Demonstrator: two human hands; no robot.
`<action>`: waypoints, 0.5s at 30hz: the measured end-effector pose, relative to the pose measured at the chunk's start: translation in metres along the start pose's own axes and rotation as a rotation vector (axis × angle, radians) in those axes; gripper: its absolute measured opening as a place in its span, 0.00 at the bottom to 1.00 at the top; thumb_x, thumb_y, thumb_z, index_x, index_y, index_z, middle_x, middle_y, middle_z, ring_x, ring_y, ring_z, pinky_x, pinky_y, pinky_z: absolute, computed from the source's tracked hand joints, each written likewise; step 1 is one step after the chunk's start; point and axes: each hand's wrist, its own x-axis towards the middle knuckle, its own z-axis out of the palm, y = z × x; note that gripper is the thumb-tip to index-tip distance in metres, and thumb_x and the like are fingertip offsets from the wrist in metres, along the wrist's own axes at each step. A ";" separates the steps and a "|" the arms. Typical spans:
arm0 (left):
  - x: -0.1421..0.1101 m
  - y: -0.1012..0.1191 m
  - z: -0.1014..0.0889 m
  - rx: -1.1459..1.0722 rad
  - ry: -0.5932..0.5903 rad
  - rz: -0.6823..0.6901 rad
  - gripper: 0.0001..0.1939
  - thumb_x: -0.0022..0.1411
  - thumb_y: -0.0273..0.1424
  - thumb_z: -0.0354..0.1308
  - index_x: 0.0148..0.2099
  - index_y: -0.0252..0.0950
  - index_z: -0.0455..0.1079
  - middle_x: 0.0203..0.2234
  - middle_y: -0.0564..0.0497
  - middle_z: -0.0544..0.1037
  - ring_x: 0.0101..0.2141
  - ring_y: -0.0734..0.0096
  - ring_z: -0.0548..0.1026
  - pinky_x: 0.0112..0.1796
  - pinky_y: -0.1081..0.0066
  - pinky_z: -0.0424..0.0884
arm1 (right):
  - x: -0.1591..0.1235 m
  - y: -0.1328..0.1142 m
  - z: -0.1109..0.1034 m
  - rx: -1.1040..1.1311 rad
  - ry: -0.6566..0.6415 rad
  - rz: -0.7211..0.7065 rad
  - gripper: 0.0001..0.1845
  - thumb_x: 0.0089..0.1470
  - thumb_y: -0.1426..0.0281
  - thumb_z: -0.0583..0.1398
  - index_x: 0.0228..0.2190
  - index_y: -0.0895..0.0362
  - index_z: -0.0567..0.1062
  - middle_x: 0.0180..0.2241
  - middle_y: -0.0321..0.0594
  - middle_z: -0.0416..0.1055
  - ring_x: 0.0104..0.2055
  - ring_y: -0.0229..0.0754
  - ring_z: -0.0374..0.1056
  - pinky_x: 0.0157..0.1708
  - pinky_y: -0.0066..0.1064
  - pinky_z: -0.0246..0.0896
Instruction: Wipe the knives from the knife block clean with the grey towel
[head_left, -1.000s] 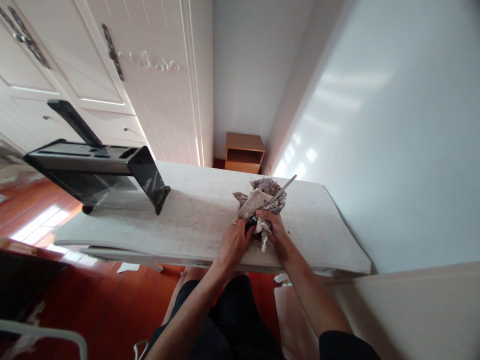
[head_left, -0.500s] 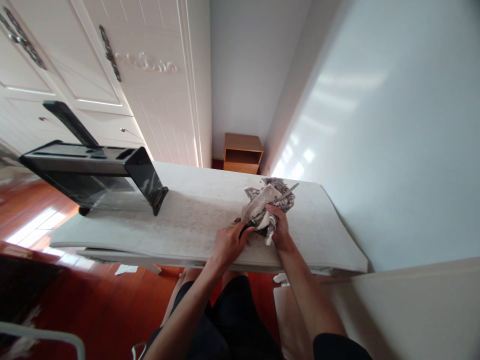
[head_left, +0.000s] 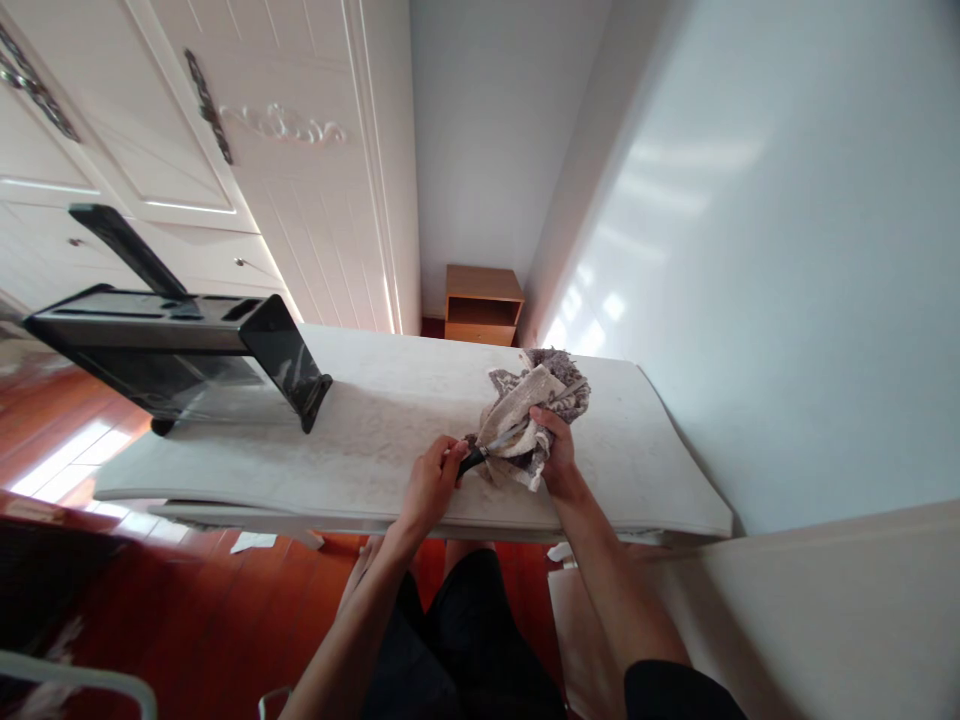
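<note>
My left hand (head_left: 433, 485) is closed around the black handle of a slim knife (head_left: 474, 459). The narrow metal blade runs up and right into a crumpled grey-and-white patterned cloth (head_left: 517, 405), and folds hide part of it. My right hand (head_left: 555, 445) grips the cloth, its thumb pressing on top around the blade. Both hands are above the right half of a white table (head_left: 390, 400). To the left on the table stands a black-and-silver knife block (head_left: 255, 318) with clear sides and a broad black handle (head_left: 127, 248) sticking up from it.
White cabinets (head_left: 300, 220) rise beyond the table on the left. A small wooden nightstand (head_left: 484, 283) stands past the far edge. A pale wall (head_left: 787, 300) borders the right side. A scrap of white paper (head_left: 253, 541) lies on the red wooden floor (head_left: 217, 620).
My left hand has drawn the knife down and left, so its blade has slid back through the cloth and the tip no longer juts out as far. My right hand stays on the cloth.
</note>
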 end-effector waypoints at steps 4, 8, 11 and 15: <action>0.005 -0.005 -0.008 -0.151 -0.065 -0.052 0.19 0.59 0.49 0.55 0.36 0.36 0.67 0.15 0.58 0.67 0.18 0.75 0.62 0.23 0.75 0.54 | 0.000 -0.002 0.001 0.020 -0.002 -0.005 0.16 0.33 0.66 0.69 0.28 0.55 0.75 0.27 0.32 0.76 0.27 0.40 0.72 0.32 0.32 0.72; 0.006 -0.002 -0.023 -0.066 -0.174 0.017 0.20 0.48 0.44 0.67 0.33 0.34 0.68 0.22 0.56 0.73 0.25 0.75 0.67 0.27 0.77 0.58 | 0.000 -0.005 0.002 0.060 0.038 0.017 0.16 0.33 0.67 0.69 0.29 0.56 0.76 0.26 0.31 0.77 0.25 0.40 0.71 0.31 0.34 0.73; 0.004 0.002 -0.034 -0.048 -0.225 0.021 0.21 0.54 0.48 0.62 0.30 0.34 0.68 0.20 0.56 0.69 0.23 0.76 0.65 0.26 0.76 0.57 | 0.000 -0.008 0.001 0.069 0.008 0.021 0.16 0.35 0.66 0.69 0.30 0.55 0.76 0.26 0.30 0.77 0.26 0.40 0.72 0.32 0.34 0.73; 0.003 0.002 -0.042 -0.088 -0.272 -0.075 0.26 0.58 0.53 0.56 0.30 0.33 0.73 0.18 0.55 0.66 0.18 0.78 0.61 0.21 0.75 0.55 | 0.001 -0.010 -0.001 0.094 0.000 0.013 0.16 0.35 0.66 0.69 0.31 0.55 0.76 0.26 0.30 0.76 0.27 0.40 0.72 0.31 0.33 0.73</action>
